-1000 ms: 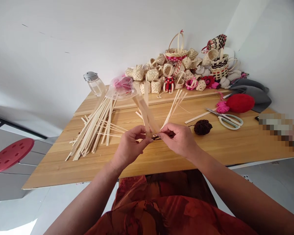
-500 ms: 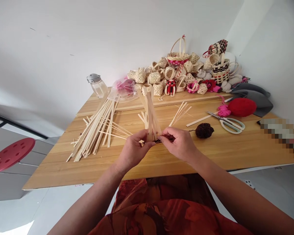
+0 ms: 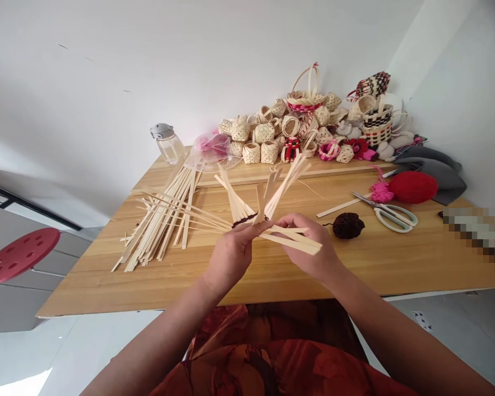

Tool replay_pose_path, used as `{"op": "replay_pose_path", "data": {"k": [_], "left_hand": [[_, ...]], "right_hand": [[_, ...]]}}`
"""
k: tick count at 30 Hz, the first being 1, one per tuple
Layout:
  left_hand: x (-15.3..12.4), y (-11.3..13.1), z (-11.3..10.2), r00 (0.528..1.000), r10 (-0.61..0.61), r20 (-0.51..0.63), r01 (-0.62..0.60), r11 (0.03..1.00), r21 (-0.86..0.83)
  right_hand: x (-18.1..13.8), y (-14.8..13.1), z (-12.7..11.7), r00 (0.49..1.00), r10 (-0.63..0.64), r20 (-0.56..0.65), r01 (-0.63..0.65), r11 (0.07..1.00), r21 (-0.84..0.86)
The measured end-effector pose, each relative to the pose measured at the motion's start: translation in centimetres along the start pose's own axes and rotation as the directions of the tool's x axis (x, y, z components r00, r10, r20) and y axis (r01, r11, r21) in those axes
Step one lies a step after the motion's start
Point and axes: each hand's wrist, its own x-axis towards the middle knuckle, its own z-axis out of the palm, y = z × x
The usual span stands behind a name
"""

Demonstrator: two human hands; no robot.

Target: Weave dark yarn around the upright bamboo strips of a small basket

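Between my hands is a partly woven basket of flat pale strips (image 3: 236,202), raised just above the table. A dark brown yarn band (image 3: 243,219) runs through its base, and the strips fan out to the far left, far right and toward me. My left hand (image 3: 231,253) pinches its near edge with the thumb on top. My right hand (image 3: 318,265) is closed at the right side, with several strips lying across its fingers, which are partly hidden. To the right lies a dark brown yarn ball (image 3: 348,225), its loose end pointing toward my right hand.
Loose strips (image 3: 160,225) lie at left. Behind them are a water bottle (image 3: 169,146) and a plastic bag (image 3: 216,151). Small woven baskets (image 3: 264,133) are heaped against the wall. Scissors (image 3: 391,215), a red yarn ball (image 3: 414,187) and pink yarn (image 3: 381,192) sit at right.
The basket has turned in my hands. Strips that stood upright together now spread apart, some over my right hand. The dark yarn band has come into clearer view.
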Motion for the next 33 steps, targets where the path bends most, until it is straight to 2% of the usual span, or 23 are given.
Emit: {"op": "replay_pose_path", "data": {"k": [4, 9, 12, 16, 20, 24, 28, 30, 33], "left_hand": [[-0.3, -1.2, 1.0, 0.994, 0.094, -0.058, -0.08, 0.974, 0.214], [-0.8, -2.2, 2.4, 0.991, 0.127, -0.039, -0.107, 0.936, 0.336], [-1.0, -2.3, 2.9, 0.992, 0.121, -0.026, -0.104, 0.931, 0.35], [-0.7, -2.6, 2.4, 0.998, 0.066, -0.015, -0.057, 0.939, 0.339], [0.0, -3.9, 1.5, 0.999, -0.009, -0.036, 0.022, 0.924, 0.382], [0.7, -5.7, 1.1, 0.999, 0.004, -0.033, 0.013, 0.857, 0.515], [1.5, -6.2, 0.8, 0.999, -0.042, 0.005, 0.028, 0.757, 0.652], [1.7, -6.2, 0.7, 0.997, -0.073, 0.012, 0.044, 0.716, 0.697], [1.6, -6.4, 0.8, 0.997, -0.065, 0.044, 0.014, 0.703, 0.711]], "right_hand": [[-0.7, -0.7, 0.5, 0.997, -0.039, 0.065, 0.036, 0.999, 0.035], [-1.0, -0.7, 1.7, 0.992, 0.115, 0.047, -0.12, 0.983, 0.141], [-0.8, -0.5, 2.0, 0.989, 0.144, 0.01, -0.144, 0.976, 0.165], [-0.8, -0.3, 1.3, 0.999, 0.04, 0.028, -0.043, 0.994, 0.099], [-1.2, 0.4, 0.0, 0.995, 0.063, 0.08, -0.068, 0.996, 0.058], [-1.6, 2.0, -1.0, 0.997, -0.038, 0.07, 0.049, 0.986, -0.16], [-1.8, 3.4, -1.6, 0.975, -0.168, 0.145, 0.213, 0.895, -0.392], [-1.8, 3.8, -1.7, 0.968, -0.209, 0.137, 0.249, 0.868, -0.431], [-1.6, 4.1, -2.0, 0.97, -0.226, 0.089, 0.242, 0.878, -0.412]]}}
